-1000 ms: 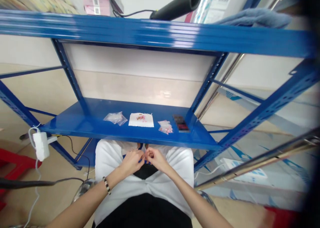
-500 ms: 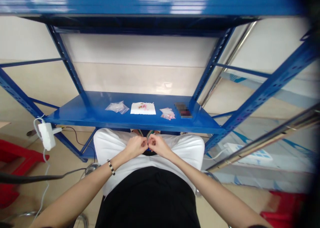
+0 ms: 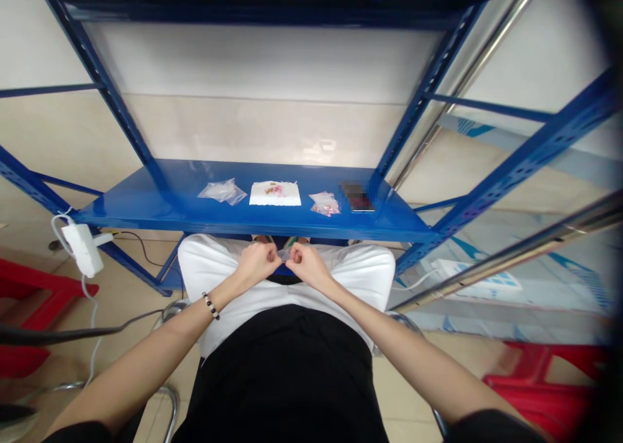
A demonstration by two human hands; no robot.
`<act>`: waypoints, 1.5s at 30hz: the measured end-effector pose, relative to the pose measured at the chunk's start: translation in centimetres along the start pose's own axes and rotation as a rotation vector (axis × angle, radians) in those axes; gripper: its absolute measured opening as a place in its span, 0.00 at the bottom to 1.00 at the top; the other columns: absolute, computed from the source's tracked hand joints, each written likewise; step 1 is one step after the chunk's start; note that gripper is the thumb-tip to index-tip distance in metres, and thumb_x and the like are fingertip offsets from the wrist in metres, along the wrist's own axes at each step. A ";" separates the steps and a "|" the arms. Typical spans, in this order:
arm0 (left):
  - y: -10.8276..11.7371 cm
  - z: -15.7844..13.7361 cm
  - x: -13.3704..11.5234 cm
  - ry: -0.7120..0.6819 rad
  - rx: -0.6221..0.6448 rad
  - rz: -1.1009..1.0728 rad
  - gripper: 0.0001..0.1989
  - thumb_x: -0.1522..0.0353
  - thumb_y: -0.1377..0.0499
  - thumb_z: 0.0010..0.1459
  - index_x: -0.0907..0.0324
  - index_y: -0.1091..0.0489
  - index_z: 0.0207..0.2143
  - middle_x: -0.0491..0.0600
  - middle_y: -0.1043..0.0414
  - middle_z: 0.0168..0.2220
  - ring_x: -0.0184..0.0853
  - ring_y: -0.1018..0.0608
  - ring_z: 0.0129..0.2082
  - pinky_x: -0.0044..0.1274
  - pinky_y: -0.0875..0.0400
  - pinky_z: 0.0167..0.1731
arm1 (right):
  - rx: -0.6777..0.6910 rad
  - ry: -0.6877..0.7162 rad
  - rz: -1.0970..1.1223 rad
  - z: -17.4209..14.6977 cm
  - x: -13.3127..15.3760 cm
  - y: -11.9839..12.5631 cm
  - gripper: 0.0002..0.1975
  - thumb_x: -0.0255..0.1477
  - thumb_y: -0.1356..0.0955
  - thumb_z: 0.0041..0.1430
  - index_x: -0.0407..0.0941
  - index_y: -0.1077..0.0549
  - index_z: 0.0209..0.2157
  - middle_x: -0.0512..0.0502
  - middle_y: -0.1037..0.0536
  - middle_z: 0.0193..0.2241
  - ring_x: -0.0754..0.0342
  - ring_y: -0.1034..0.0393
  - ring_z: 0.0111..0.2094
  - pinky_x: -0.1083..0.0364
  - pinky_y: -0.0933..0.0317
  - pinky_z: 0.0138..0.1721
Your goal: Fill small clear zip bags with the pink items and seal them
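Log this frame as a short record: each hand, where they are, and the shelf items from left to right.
Left hand: pinching clear plastic; beaded bracelet on wrist
Right hand: pinching the same plastic
Hands' position: close together, in front of blue shelf
Shelf items: clear bags; white sheet bearing small pink pieces; pink-filled packets; pixelated item

A small clear plastic bag [image 3: 284, 255] spans between the hands [image 3: 259, 261].

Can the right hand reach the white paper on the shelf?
Probably yes: only the front edge of the shelf stands between the right hand and the paper. But that hand seems busy pinching clear plastic.
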State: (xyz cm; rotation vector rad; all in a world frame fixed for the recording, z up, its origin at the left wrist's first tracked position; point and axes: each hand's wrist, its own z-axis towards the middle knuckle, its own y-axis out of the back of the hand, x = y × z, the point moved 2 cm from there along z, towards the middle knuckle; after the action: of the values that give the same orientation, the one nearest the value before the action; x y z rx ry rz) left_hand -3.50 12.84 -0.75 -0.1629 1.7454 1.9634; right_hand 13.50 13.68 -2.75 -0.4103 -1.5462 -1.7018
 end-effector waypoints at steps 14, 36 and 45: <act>0.2 -0.7 -0.8 -0.124 0.003 -0.024 0.09 0.67 0.46 0.57 0.58 0.32 0.25 0.49 0.27 0.25 0.35 0.27 0.25 0.23 0.44 0.28 | -0.089 0.077 -0.004 -0.2 0.6 0.7 0.04 0.30 0.32 0.54 0.46 0.33 0.31 0.51 0.28 0.29 0.56 0.35 0.28 0.59 0.45 0.29; -2.9 0.0 0.0 0.435 0.347 -1.769 0.23 0.51 0.48 0.62 0.60 0.31 0.45 0.56 0.25 0.40 0.39 0.22 0.38 0.31 0.25 0.37 | -0.050 0.380 -0.084 -1.1 2.0 1.5 0.07 0.19 0.38 0.56 0.45 0.36 0.28 0.48 0.32 0.34 0.55 0.37 0.32 0.58 0.44 0.33; -3.7 -0.1 0.6 0.476 0.164 -1.944 0.16 0.59 0.48 0.64 0.61 0.28 0.43 0.54 0.24 0.41 0.34 0.23 0.34 0.26 0.28 0.34 | -0.009 0.590 -0.215 -1.6 2.4 0.3 0.09 0.22 0.41 0.66 0.45 0.30 0.40 0.41 0.29 0.40 0.48 0.37 0.44 0.51 0.40 0.45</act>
State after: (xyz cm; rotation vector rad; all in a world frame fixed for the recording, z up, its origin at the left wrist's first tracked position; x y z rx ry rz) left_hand -2.40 13.06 -4.29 -1.5836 0.9174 0.2907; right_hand 12.57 11.39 -1.17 0.2529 -1.1711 -1.7788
